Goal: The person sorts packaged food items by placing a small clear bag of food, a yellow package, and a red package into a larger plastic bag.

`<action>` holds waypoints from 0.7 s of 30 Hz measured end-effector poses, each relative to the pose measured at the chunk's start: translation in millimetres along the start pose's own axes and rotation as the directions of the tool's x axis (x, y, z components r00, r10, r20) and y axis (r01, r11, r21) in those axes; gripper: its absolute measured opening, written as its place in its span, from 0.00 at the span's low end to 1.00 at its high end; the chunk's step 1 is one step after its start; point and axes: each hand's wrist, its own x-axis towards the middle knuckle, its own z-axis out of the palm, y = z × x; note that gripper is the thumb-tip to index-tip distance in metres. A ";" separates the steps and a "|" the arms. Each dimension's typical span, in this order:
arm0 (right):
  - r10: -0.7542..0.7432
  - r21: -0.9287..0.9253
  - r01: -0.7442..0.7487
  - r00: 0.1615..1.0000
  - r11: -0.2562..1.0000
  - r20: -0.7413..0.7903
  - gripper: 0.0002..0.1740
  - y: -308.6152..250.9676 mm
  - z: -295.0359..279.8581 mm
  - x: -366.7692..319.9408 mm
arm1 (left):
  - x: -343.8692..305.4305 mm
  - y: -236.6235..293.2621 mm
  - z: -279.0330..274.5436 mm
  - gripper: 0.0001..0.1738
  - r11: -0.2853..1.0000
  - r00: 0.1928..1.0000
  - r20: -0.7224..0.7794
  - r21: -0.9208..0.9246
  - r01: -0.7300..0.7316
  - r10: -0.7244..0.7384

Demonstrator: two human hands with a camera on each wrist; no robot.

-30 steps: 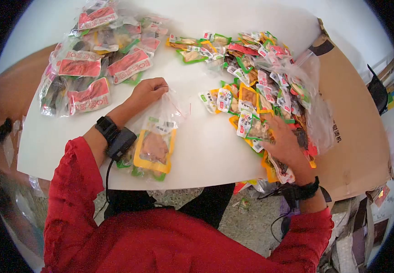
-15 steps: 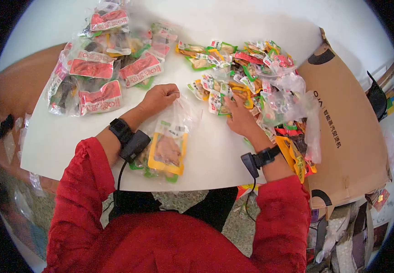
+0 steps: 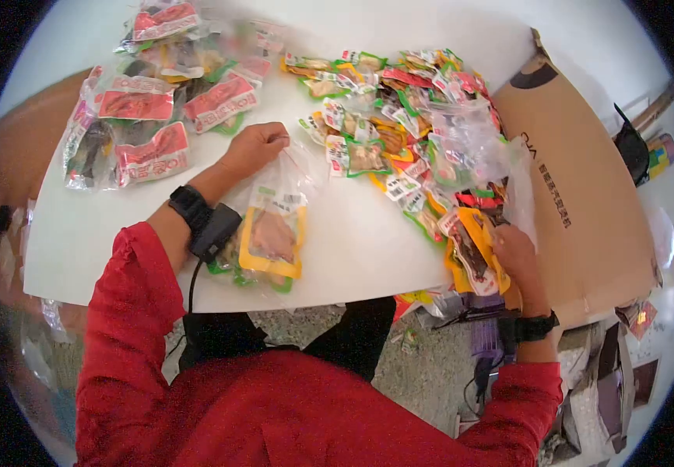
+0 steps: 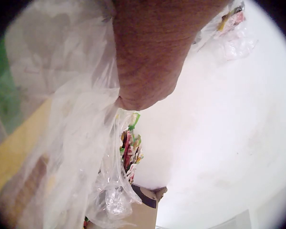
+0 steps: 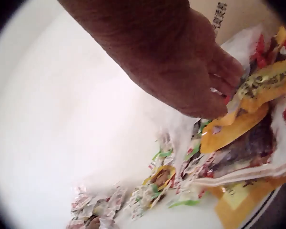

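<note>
My left hand grips the top edge of a clear plastic bag on the left half of the table. Through the film shows a yellow-edged food packet, with green-edged packets beneath it. In the left wrist view the crumpled bag film hangs from the curled fingers. On the right, my right hand pinches the edge of a yellow food packet with dark contents at the near end of a packet pile. The right wrist view has thumb and fingers at the border of this yellow packet.
A long pile of small food packets runs down the right side, with loose clear film over it. Filled clear bags lie at the back left. A cardboard box borders the white table on the right.
My right hand went from the pile's near part to its left edge, then back to the near right end, where it took hold of a yellow packet. The left hand keeps gripping the bag.
</note>
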 end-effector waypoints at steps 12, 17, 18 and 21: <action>0.066 0.070 -0.058 0.991 0.996 -0.114 0.37 42.1 64.3 -18.3 | 0.8 -8.6 -1.6 0.09 0.999 0.999 0.012 0.027 -0.040 0.039; 0.084 -0.176 -0.093 0.995 0.980 -0.056 0.38 11.6 45.9 -22.3 | -1.3 -5.8 -1.7 0.09 0.999 0.999 0.012 0.008 -0.049 0.049; 0.029 -0.244 -0.045 0.997 0.969 -0.071 0.37 6.3 40.9 -23.2 | -1.8 -3.3 -2.7 0.09 1.000 0.999 0.027 0.003 -0.025 0.025; 0.016 -0.387 -0.093 0.980 0.917 -0.197 0.31 -1.9 45.9 -18.6 | -1.2 -4.0 -3.0 0.09 1.000 0.999 0.036 0.010 -0.012 0.011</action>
